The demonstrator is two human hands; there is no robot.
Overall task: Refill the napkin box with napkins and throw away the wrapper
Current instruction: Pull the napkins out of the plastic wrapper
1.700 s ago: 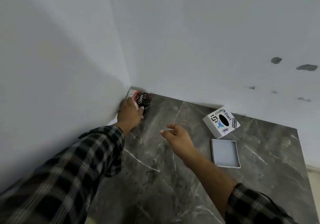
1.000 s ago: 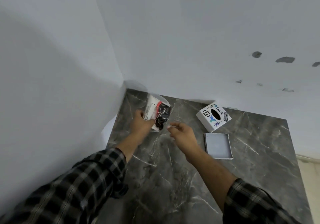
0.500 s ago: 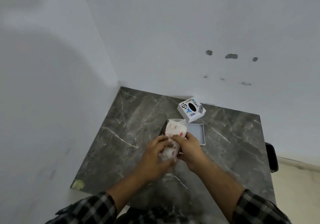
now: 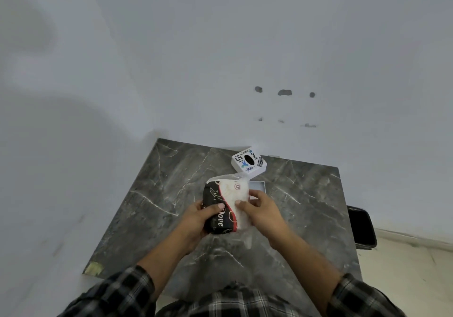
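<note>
Both hands hold a napkin pack [image 4: 229,204] above the middle of the dark marble table [image 4: 152,194]. Its wrapper is black and red on the left side, clear over white napkins on the right. My left hand [image 4: 198,221] grips the black side, thumb across the print. My right hand [image 4: 263,212] clasps the white side. The white napkin box [image 4: 248,162], with stickers and a dark oval slot on top, stands at the table's far edge. Its flat grey lid or base [image 4: 258,186] lies just behind the pack, partly hidden by it.
White walls close the table's left and far sides. A black chair or bin [image 4: 361,228] stands on the floor past the table's right edge. A scrap of yellowish tape [image 4: 94,268] sticks at the near left corner.
My left hand took the pack from the far left corner and brought it to the table's middle. My right hand joined it. The pack has turned, black side now up.
</note>
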